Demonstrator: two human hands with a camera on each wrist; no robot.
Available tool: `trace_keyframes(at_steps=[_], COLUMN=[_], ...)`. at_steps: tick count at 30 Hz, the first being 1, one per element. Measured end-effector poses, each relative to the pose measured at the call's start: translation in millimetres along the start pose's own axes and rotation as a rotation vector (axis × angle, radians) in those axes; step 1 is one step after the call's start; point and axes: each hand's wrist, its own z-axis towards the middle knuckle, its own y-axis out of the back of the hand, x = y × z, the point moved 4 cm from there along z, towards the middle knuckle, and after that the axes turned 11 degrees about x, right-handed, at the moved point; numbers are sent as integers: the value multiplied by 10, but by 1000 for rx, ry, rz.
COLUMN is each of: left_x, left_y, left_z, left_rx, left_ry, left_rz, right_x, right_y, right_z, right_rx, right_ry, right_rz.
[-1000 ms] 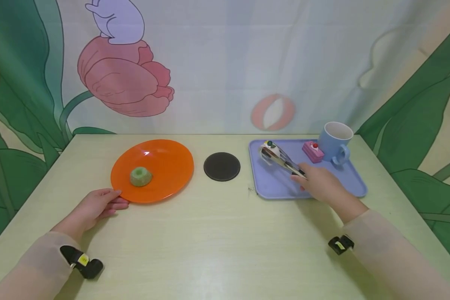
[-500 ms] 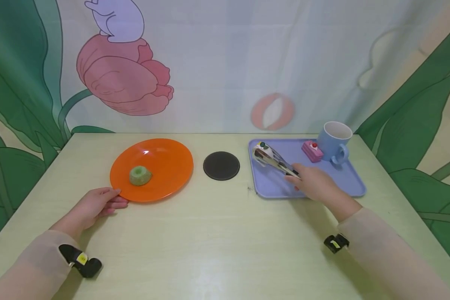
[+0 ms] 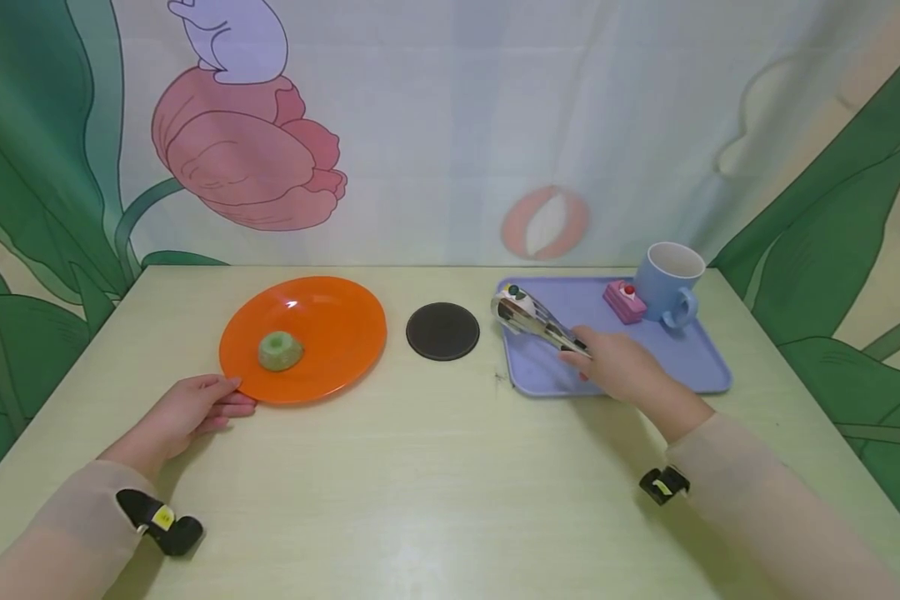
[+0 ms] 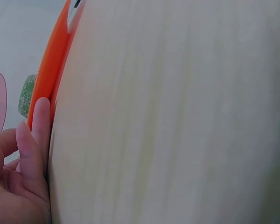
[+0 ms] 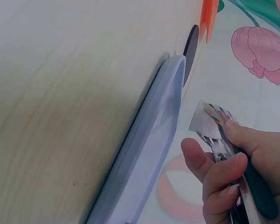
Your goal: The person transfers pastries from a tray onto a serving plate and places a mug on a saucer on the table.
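Observation:
My left hand [image 3: 195,408] pinches the near-left rim of an orange plate [image 3: 337,333], thumb at the edge and fingers lower down. A small green ring-shaped cake [image 3: 280,351] lies on that plate. In my right hand [image 3: 618,365] are metal tongs [image 3: 543,329], whose ends clasp a small white cake [image 3: 523,301] with coloured bits on top. The tongs' end is above the left edge of a lavender tray [image 3: 562,371]; in the right wrist view the white cake [image 5: 203,122] is held clear of the tray. The tongs partly cover the cake.
A pink cake slice [image 3: 624,302] with a red topping and a blue mug [image 3: 667,279] stand at the tray's back right. Between plate and tray lies a black round disc [image 3: 442,332]. A printed curtain [image 3: 420,125] hangs behind the table.
My right hand has moved left with the tongs and the white cake, from over the tray to its left edge. The left hand and plate have stayed in place.

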Motion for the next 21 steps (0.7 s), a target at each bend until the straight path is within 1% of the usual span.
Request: trace_keyframes(at_steps=[5, 21], left_x=[-11, -1], left_y=[-11, -8], left_z=[-19, -6], left_rx=[-1, -8], left_ry=[1, 3], left_rz=[4, 12], right_x=[21, 161], right_y=[-18, -37], right_z=[15, 52], right_rx=[-3, 5], right_ry=[-4, 19], right_rz=[-3, 2])
